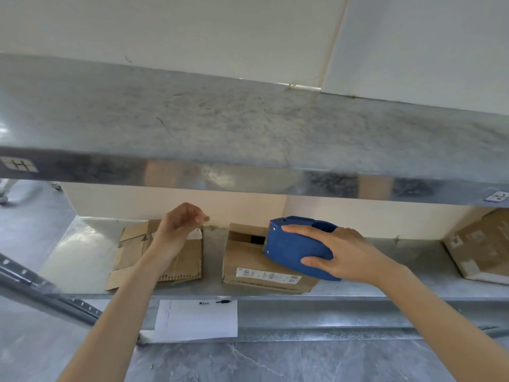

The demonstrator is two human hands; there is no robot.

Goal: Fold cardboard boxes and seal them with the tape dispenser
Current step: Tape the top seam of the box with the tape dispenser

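Currently my right hand (pixel 347 255) grips the blue tape dispenser (pixel 294 244) atop the cardboard box (pixel 248 260) on the metal shelf (pixel 82 244); my left hand (pixel 179 224) hovers loosely curled, empty, above flattened cardboard (pixel 187 260) alongside.

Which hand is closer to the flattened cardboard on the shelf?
Left. The left hand hovers just over the flattened cardboard; the right hand is off to its right, gripping the blue tape dispenser on the folded box.

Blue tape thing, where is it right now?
In the head view the blue tape dispenser is right of centre, gripped by the right hand over the top of the cardboard box on the lower metal shelf.
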